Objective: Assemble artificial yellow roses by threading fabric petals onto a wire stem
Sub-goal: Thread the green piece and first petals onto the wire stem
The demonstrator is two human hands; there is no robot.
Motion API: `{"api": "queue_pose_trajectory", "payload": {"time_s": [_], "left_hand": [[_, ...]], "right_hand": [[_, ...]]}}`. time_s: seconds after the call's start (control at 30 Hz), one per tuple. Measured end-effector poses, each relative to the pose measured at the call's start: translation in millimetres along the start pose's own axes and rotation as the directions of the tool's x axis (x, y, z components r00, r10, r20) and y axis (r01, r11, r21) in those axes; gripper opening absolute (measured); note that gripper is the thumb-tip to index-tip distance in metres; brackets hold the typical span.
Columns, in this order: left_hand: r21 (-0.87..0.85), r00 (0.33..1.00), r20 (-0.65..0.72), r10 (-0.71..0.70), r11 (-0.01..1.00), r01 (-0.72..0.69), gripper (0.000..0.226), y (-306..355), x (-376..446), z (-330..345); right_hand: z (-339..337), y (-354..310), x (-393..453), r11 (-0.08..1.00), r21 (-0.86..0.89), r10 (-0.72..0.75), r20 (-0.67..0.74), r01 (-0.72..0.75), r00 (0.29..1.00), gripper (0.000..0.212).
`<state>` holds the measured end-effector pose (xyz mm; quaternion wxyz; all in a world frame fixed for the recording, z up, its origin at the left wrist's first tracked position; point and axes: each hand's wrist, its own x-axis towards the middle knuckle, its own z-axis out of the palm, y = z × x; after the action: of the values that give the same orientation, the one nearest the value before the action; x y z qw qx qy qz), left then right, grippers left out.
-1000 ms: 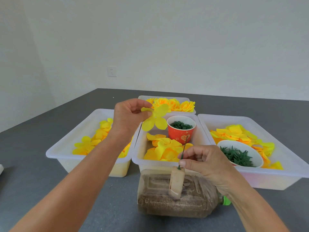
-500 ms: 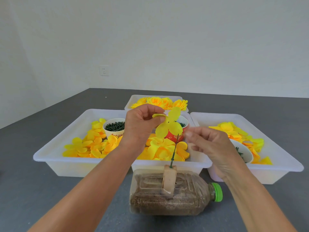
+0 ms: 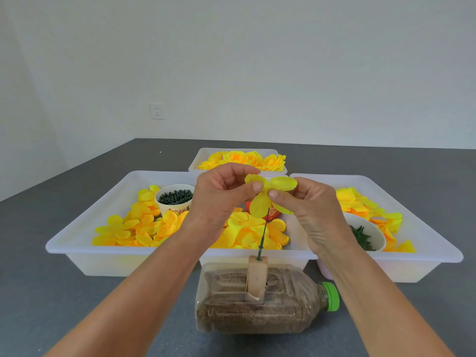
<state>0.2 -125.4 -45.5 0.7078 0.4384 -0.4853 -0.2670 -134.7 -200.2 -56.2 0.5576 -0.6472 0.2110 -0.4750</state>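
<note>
Grey surface (image 3: 51, 292) carries white bins (image 3: 77, 243) of yellow petals. Sand-filled bottle (image 3: 257, 305) lies in front, block (image 3: 256, 276) on it holding green wire stem (image 3: 263, 235) upright. My left hand (image 3: 219, 197) and right hand (image 3: 309, 210) both pinch one petal piece (image 3: 261, 204) just above the stem tip, fingers (image 3: 256, 186) closed on its centre.

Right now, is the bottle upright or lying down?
Lying down: the bottle rests on its side on the table, green cap pointing right.
</note>
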Motion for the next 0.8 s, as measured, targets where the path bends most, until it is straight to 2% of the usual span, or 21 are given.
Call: {"api": "queue_pose_trajectory", "payload": {"time_s": [0.17,0.27,0.63,0.8], "left_hand": [[0.286,0.998,0.024,0.057,0.956,-0.061,0.023,-3.6,-0.6,0.1],[0.423,0.988,0.028,0.151,0.894,-0.149,0.019,-4.5,-1.4,2.6],[0.366,0.975,0.016,0.224,0.906,-0.214,0.012,6.6,-14.7,4.4],[0.426,0.958,0.078,0.276,0.86,-0.283,0.013,3.8,-24.7,-1.7]], "right_hand": [[-1.4,0.9,-0.7,0.963,-0.169,-0.216,-0.023,0.21,0.976,0.025],[-1.5,0.1,-3.8,0.941,-0.22,-0.264,-0.004,0.256,0.965,0.029],[-6.0,-8.9,-18.9,0.922,-0.192,-0.324,0.102,0.338,0.941,0.033],[-7.0,-9.0,-24.7,0.841,-0.326,-0.402,0.157,0.432,0.902,0.032]]}}
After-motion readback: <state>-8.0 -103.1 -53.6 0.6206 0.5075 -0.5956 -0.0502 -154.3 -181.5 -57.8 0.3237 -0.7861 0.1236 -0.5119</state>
